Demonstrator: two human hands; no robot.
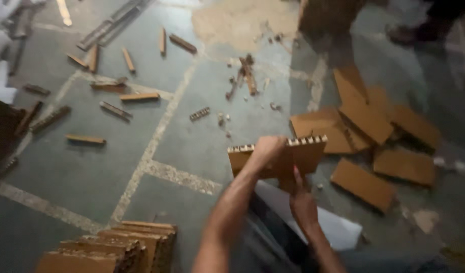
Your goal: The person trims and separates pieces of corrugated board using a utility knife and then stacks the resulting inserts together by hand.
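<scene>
Holding a thick honeycomb cardboard slab [293,156] upright w/ both hands over the floor [192,136], seen from the head cam (only view). Left hand [267,149] is clamped over the slab's top edge, fingers wrapped round it; right hand [302,199] presses against the lower face from below, fingers up on the board, so both are closed on the slab. Pic is motion-blurred, exact finger spread hard to read.

Slab sits mid-frame, above a white sheet [338,227] lying near the person's legs. Right of it, cut cardboard pieces [369,121] lie scattered and overlapping. Left and up, narrow cardboard strips [86,139] plus crumbs litter the floor. A stack of cardboard slabs [121,245] stands at bottom left. Another person's foot [414,33] shows top right, well apart.

Risks, as I judge: grip is top-heavy, slab could twist or slip out and land on the loose pieces; cut edge looks rough, may scrape the left palm; strips underfoot = trip/slide hazard; blur suggests fast motion, so slab could swing toward the pile at right; dim light makes edges hard to judge
</scene>
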